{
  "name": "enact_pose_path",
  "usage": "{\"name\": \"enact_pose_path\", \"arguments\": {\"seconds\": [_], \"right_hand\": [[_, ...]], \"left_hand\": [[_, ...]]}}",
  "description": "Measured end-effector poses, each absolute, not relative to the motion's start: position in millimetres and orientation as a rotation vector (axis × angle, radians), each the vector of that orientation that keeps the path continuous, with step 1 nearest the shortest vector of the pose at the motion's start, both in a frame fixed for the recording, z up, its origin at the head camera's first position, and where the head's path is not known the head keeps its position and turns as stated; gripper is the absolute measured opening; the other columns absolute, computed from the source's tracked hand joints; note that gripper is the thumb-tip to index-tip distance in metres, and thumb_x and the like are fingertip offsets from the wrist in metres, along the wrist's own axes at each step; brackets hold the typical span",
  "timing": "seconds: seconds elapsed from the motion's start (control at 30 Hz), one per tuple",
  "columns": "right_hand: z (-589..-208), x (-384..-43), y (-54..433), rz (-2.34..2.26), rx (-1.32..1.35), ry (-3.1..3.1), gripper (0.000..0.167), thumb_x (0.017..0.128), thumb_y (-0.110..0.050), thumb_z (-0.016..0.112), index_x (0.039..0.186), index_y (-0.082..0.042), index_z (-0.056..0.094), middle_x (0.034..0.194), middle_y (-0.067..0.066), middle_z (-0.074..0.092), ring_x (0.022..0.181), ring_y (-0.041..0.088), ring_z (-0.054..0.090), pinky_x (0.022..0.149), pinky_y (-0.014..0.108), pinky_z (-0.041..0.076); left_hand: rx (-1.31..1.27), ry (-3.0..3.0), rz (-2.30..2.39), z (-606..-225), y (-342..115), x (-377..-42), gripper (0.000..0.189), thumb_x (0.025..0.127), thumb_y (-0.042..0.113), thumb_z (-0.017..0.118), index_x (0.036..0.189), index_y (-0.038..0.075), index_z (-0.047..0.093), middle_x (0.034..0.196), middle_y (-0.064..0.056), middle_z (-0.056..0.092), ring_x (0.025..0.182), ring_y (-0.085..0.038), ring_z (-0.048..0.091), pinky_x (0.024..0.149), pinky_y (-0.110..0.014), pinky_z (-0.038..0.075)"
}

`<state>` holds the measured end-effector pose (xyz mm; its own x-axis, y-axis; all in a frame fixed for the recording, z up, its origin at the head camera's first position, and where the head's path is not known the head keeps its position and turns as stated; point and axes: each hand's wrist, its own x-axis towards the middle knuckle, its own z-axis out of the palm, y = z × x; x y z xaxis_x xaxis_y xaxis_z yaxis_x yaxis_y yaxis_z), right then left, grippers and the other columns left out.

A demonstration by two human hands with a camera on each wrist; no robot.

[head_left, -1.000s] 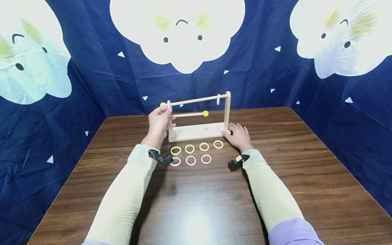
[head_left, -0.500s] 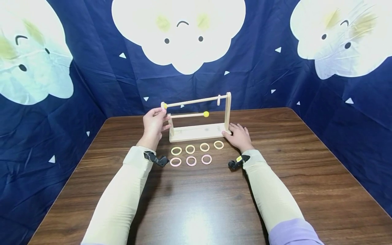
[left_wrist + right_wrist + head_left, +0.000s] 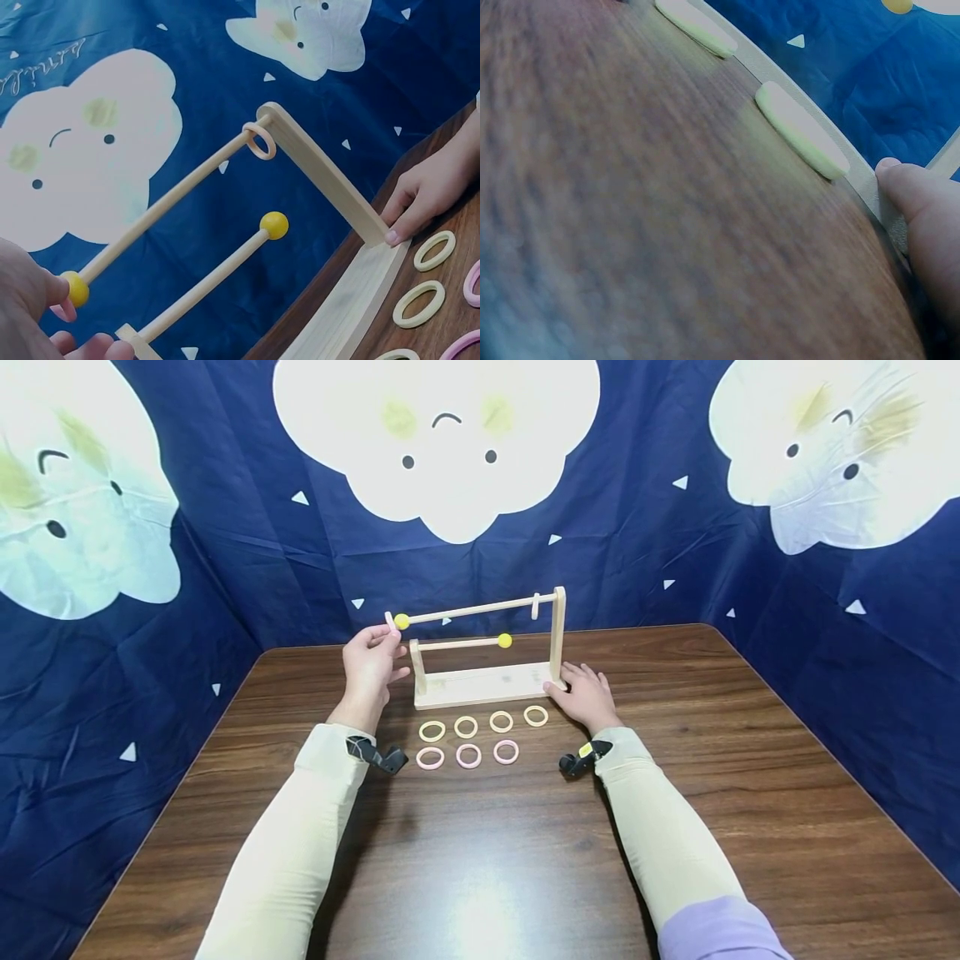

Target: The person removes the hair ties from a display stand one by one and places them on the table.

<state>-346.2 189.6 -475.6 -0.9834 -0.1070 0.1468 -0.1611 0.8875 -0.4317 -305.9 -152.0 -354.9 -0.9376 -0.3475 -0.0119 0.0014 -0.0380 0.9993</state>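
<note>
In the head view a wooden stand [image 3: 480, 685] carries two horizontal rods, each tipped with a yellow ball. My left hand [image 3: 366, 672] pinches a pink ring [image 3: 389, 620] between thumb and fingers, just left of the ball [image 3: 402, 622] that ends the upper rod. In the left wrist view, part of this pink ring [image 3: 66, 309] shows behind the ball, and the thumb hides the rest. Another ring [image 3: 536, 606] hangs on the upper rod near the tall post. My right hand [image 3: 585, 695] holds the base's right end, its thumb [image 3: 911, 191] on the edge.
In front of the stand, several yellow rings [image 3: 466, 727] lie in a row on the brown wooden table [image 3: 525, 843]. A row of pink rings [image 3: 468, 756] lies nearer me. Behind the table hangs a blue curtain [image 3: 630, 568] with white clouds.
My left hand has moved left, drawing the pink ring along the upper rod, over the yellow ball and past its end. The right hand stays on the base.
</note>
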Motion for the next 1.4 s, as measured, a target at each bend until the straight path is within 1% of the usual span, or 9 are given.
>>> {"name": "enact_pose_path", "arguments": {"seconds": [0.3,0.5,0.63,0.83,0.93,1.1,1.17,1.23,1.4], "right_hand": [[-476,-346,190,0.679,0.211,-2.942,0.071,0.1,-0.058,0.048,0.151,-0.009,0.047,0.158,0.01,0.042,0.15,0.038,0.027,0.121,0.06,0.011],[-475,-345,189,0.689,0.212,-2.94,0.071,0.1,-0.057,0.048,0.152,-0.009,0.047,0.158,0.01,0.042,0.15,0.038,0.026,0.121,0.061,0.01],[-475,-345,189,0.684,0.209,-2.945,0.07,0.1,-0.057,0.048,0.152,-0.01,0.047,0.158,0.01,0.042,0.15,0.038,0.026,0.12,0.061,0.01],[-476,-345,190,0.7,0.215,-2.931,0.071,0.099,-0.057,0.05,0.151,-0.009,0.047,0.158,0.011,0.043,0.15,0.039,0.027,0.12,0.061,0.01],[-476,-345,190,0.706,0.218,-2.926,0.071,0.099,-0.057,0.05,0.151,-0.009,0.048,0.157,0.011,0.043,0.149,0.039,0.027,0.12,0.061,0.011],[-478,-346,192,0.703,0.229,-2.943,0.071,0.1,-0.057,0.049,0.152,-0.009,0.046,0.158,0.011,0.042,0.15,0.038,0.026,0.121,0.06,0.01],[-478,-346,192,0.704,0.227,-2.949,0.071,0.1,-0.056,0.05,0.152,-0.009,0.046,0.159,0.011,0.041,0.15,0.038,0.025,0.121,0.06,0.01],[-477,-346,193,0.701,0.227,-2.95,0.07,0.1,-0.055,0.05,0.152,-0.008,0.046,0.159,0.012,0.041,0.15,0.039,0.025,0.12,0.061,0.009],[-475,-348,193,0.684,0.255,-2.951,0.07,0.1,-0.054,0.05,0.152,-0.007,0.045,0.159,0.014,0.04,0.149,0.041,0.026,0.119,0.062,0.012]], "left_hand": [[0.275,-1.992,-1.973,-360,-146,-300,0.022,0.1,0.012,0.064,0.117,0.0,0.066,0.095,-0.001,0.061,0.086,-0.015,0.063,0.053,-0.021,0.055],[0.233,-1.949,-1.91,-363,-141,-295,0.02,0.098,0.011,0.065,0.113,-0.002,0.068,0.09,-0.003,0.062,0.09,-0.025,0.065,0.051,-0.022,0.055],[0.172,-1.946,-1.839,-364,-135,-290,0.021,0.098,0.009,0.064,0.114,-0.005,0.068,0.098,-0.006,0.064,0.092,-0.03,0.066,0.051,-0.019,0.053],[0.089,-1.998,-1.772,-372,-120,-284,0.021,0.097,0.008,0.065,0.112,-0.006,0.07,0.118,-0.015,0.057,0.092,-0.026,0.066,0.054,-0.021,0.056],[0.057,-2.032,-1.758,-379,-112,-282,0.019,0.096,0.008,0.066,0.11,-0.005,0.07,0.123,-0.017,0.057,0.092,-0.026,0.068,0.053,-0.022,0.056],[0.016,-2.09,-1.764,-389,-99,-277,0.019,0.096,0.008,0.067,0.11,-0.004,0.071,0.125,-0.02,0.057,0.096,-0.034,0.069,0.051,-0.018,0.054],[-0.001,-2.118,-1.775,-391,-94,-275,0.019,0.096,0.008,0.067,0.11,-0.004,0.071,0.123,-0.02,0.057,0.098,-0.036,0.069,0.053,-0.02,0.056],[-0.019,-2.153,-1.766,-393,-89,-273,0.019,0.097,0.01,0.067,0.11,-0.003,0.071,0.12,-0.019,0.058,0.1,-0.035,0.07,0.059,-0.027,0.059],[-0.07,-2.254,-1.633,-394,-79,-267,0.018,0.096,0.013,0.068,0.108,0.001,0.073,0.12,-0.018,0.06,0.104,-0.035,0.07,0.083,-0.045,0.059]]}}
